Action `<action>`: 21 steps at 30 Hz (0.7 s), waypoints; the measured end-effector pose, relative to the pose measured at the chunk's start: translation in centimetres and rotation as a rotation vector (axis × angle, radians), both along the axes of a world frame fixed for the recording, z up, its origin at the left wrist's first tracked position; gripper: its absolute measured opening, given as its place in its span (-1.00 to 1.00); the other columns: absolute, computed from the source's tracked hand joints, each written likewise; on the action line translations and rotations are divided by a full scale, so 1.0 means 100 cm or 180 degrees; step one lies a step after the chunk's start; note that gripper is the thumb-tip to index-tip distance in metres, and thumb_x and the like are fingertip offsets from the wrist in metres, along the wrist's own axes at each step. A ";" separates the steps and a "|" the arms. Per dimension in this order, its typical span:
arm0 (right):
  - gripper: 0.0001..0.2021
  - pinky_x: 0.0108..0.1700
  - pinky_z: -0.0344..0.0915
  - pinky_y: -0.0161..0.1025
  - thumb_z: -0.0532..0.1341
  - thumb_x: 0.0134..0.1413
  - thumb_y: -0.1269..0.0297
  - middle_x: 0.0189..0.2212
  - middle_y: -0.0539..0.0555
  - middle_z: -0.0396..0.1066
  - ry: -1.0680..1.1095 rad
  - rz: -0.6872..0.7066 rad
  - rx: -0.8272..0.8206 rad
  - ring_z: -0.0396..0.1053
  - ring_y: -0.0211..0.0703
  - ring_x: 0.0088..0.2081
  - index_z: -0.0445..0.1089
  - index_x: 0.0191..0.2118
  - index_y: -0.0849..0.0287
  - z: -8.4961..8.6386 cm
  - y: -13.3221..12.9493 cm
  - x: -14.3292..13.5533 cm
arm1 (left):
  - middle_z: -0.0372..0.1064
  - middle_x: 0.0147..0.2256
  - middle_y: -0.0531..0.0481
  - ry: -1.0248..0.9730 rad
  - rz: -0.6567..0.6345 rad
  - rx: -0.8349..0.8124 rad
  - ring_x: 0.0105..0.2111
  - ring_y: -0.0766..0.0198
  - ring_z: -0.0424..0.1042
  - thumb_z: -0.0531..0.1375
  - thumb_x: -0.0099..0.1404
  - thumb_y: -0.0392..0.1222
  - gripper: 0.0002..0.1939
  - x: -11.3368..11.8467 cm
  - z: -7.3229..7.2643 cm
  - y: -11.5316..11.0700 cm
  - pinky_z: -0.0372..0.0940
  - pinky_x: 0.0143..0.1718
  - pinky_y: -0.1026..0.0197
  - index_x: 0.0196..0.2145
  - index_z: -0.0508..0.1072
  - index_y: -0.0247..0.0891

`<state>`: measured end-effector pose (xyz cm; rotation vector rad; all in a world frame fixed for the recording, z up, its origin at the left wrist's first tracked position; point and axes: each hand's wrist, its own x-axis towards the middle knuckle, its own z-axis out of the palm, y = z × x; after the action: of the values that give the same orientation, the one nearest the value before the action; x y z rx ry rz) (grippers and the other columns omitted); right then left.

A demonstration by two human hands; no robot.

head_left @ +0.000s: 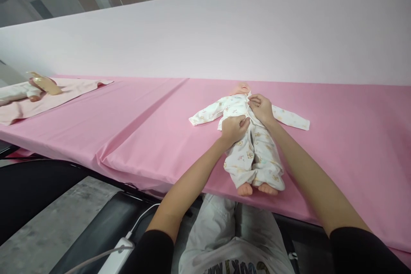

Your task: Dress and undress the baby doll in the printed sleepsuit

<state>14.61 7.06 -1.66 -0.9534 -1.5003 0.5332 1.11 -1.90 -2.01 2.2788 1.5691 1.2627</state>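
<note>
A baby doll (245, 190) lies on its back on the pink-covered table, its bare feet toward me. It wears a white printed long-sleeved top (208, 113) and matching trousers (268, 154). My left hand (235, 129) is closed at the top's lower front edge, near the waist; its fingertips are curled out of sight. Higher up, my right hand (260, 108) pinches the front of the top close to the neckline. Both sleeves stretch out sideways, and no doll hands show at the cuffs.
At the far left a pale pink cloth (73, 90) bears a pump bottle (46, 84) and part of another doll in white (19, 92). A white wall (205, 38) stands behind the table. A black chair (96, 231) and a white power strip (117, 257) are below left.
</note>
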 end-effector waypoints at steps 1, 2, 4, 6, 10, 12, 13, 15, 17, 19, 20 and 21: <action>-0.87 -0.20 0.35 -0.19 0.20 -0.12 0.39 -0.29 0.09 0.45 0.0001 0.0026 -0.0003 0.43 -0.13 -0.22 0.35 -0.34 0.20 0.000 0.001 0.000 | -0.03 -0.69 0.10 0.0009 0.0005 -0.0015 -0.62 0.36 -0.02 0.00 0.26 -0.06 -0.58 0.000 0.000 0.000 -0.17 -0.50 0.21 -0.66 -0.06 -0.25; -0.87 -0.20 0.34 -0.20 0.20 -0.12 0.39 -0.28 0.09 0.45 0.0008 0.0051 -0.0015 0.44 -0.13 -0.22 0.35 -0.34 0.20 -0.001 0.001 0.000 | -0.03 -0.69 0.10 0.0015 0.0014 -0.0031 -0.62 0.36 -0.02 0.00 0.26 -0.06 -0.57 0.000 0.000 0.000 -0.17 -0.50 0.21 -0.66 -0.06 -0.25; -0.87 -0.21 0.34 -0.20 0.20 -0.12 0.38 -0.28 0.09 0.45 0.0027 0.0084 -0.0059 0.44 -0.14 -0.24 0.34 -0.34 0.21 -0.001 0.002 0.000 | -0.04 -0.70 0.10 0.0026 0.0026 -0.0051 -0.62 0.36 -0.03 0.00 0.26 -0.06 -0.57 0.000 0.000 0.000 -0.16 -0.50 0.21 -0.66 -0.06 -0.25; -0.87 -0.21 0.33 -0.21 0.19 -0.13 0.39 -0.29 0.09 0.45 0.0030 0.0098 -0.0094 0.43 -0.15 -0.25 0.34 -0.34 0.21 0.000 0.003 0.000 | -0.05 -0.70 0.10 0.0026 0.0019 -0.0038 -0.63 0.36 -0.05 0.00 0.26 -0.06 -0.57 0.001 0.000 0.000 -0.16 -0.50 0.21 -0.66 -0.07 -0.25; -0.84 -0.23 0.30 -0.24 0.20 -0.15 0.38 -0.29 0.11 0.45 -0.0097 0.0025 -0.0016 0.40 -0.18 -0.28 0.35 -0.33 0.23 0.001 0.002 0.000 | -0.06 -0.70 0.11 -0.0023 -0.0014 0.0026 -0.63 0.36 -0.07 0.00 0.25 -0.07 -0.58 0.001 0.000 0.000 -0.18 -0.50 0.21 -0.66 -0.07 -0.25; -0.83 -0.29 0.27 -0.27 0.21 -0.16 0.36 -0.29 0.09 0.45 -0.0229 -0.0104 0.0013 0.36 -0.21 -0.35 0.37 -0.32 0.23 0.002 0.001 0.001 | -0.06 -0.70 0.11 -0.0029 0.0000 0.0010 -0.63 0.36 -0.06 0.00 0.25 -0.07 -0.58 0.001 0.001 0.000 -0.17 -0.50 0.21 -0.66 -0.07 -0.25; -0.82 -0.33 0.24 -0.28 0.21 -0.16 0.35 -0.30 0.08 0.45 -0.0280 -0.0168 0.0001 0.33 -0.24 -0.41 0.38 -0.32 0.22 0.002 0.000 0.001 | -0.06 -0.70 0.11 -0.0021 0.0010 -0.0013 -0.63 0.36 -0.05 0.00 0.25 -0.07 -0.58 0.000 0.001 0.000 -0.17 -0.50 0.21 -0.67 -0.07 -0.25; -0.81 -0.41 0.19 -0.30 0.22 -0.16 0.33 -0.33 0.06 0.45 -0.0334 -0.0252 -0.0051 0.21 -0.31 -0.54 0.40 -0.32 0.22 0.002 -0.001 0.002 | -0.05 -0.70 0.11 0.0003 0.0018 -0.0055 -0.63 0.36 -0.05 0.00 0.25 -0.07 -0.57 0.000 0.001 0.000 -0.17 -0.50 0.21 -0.67 -0.06 -0.24; -0.81 -0.45 0.15 -0.31 0.22 -0.16 0.32 -0.36 0.05 0.44 -0.0342 -0.0306 -0.0064 0.09 -0.36 -0.61 0.41 -0.32 0.22 0.001 -0.001 0.002 | -0.05 -0.70 0.11 0.0005 0.0008 -0.0051 -0.62 0.36 -0.05 0.00 0.26 -0.06 -0.58 0.000 0.001 0.000 -0.17 -0.50 0.21 -0.67 -0.06 -0.24; -0.82 -0.47 0.12 -0.30 0.21 -0.16 0.32 -0.37 0.05 0.44 -0.0358 -0.0363 -0.0010 0.04 -0.38 -0.63 0.41 -0.33 0.22 0.000 -0.001 0.001 | -0.06 -0.70 0.11 -0.0023 -0.0009 -0.0013 -0.62 0.35 -0.05 0.00 0.25 -0.06 -0.58 0.000 0.000 0.000 -0.17 -0.50 0.21 -0.66 -0.06 -0.24; -0.82 -0.47 0.12 -0.30 0.21 -0.16 0.32 -0.37 0.05 0.44 -0.0370 -0.0388 0.0019 0.03 -0.37 -0.63 0.42 -0.33 0.22 0.000 0.000 0.001 | -0.07 -0.70 0.11 -0.0039 -0.0016 0.0004 -0.62 0.35 -0.05 0.00 0.25 -0.07 -0.58 0.000 -0.001 0.001 -0.18 -0.50 0.21 -0.66 -0.06 -0.25; -0.82 -0.47 0.12 -0.30 0.20 -0.16 0.33 -0.37 0.04 0.44 -0.0384 -0.0410 0.0044 0.03 -0.37 -0.63 0.42 -0.33 0.22 -0.001 0.000 0.001 | -0.07 -0.70 0.11 -0.0055 -0.0022 0.0015 -0.62 0.35 -0.05 0.00 0.25 -0.07 -0.58 0.000 -0.002 0.001 -0.18 -0.50 0.21 -0.67 -0.06 -0.25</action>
<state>14.70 7.04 -1.74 -1.0790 -1.5355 0.3776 1.13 -1.80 -2.18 2.2680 1.5529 1.2823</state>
